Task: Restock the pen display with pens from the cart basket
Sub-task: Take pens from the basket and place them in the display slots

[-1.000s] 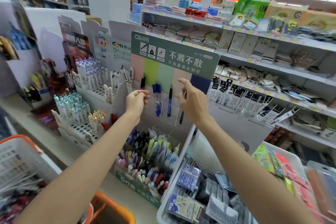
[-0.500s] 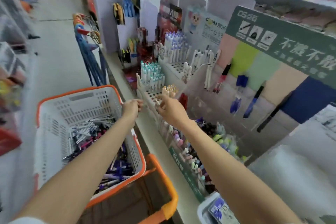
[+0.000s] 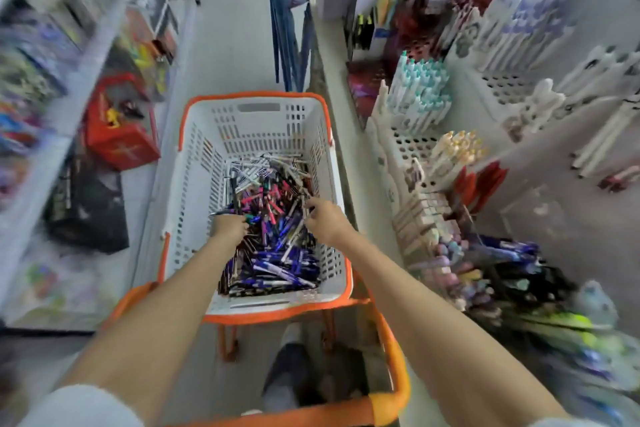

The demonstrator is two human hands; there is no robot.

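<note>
A white cart basket (image 3: 263, 128) with an orange rim sits below me, holding a heap of loose pens (image 3: 273, 184) in blue, pink, black and white. Both of my hands are down in the heap. My left hand (image 3: 229, 227) lies at the left side with its fingers curled into the pens. My right hand (image 3: 325, 218) is at the right side, its fingertips pinching a dark pen. The pen display (image 3: 420, 94) stands to the right of the basket, with white perforated racks of teal-capped and other pens. The picture is blurred.
The basket rides on an orange cart frame (image 3: 394, 357). Bins of mixed pens (image 3: 502, 263) fill the lower right shelf. A red box (image 3: 117, 142) sits on the left shelf, blue umbrellas (image 3: 287, 28) hang beyond the basket, and the aisle floor (image 3: 228, 28) runs ahead.
My view swung from the display down to the basket. Both hands left the display and dropped into the heap of pens.
</note>
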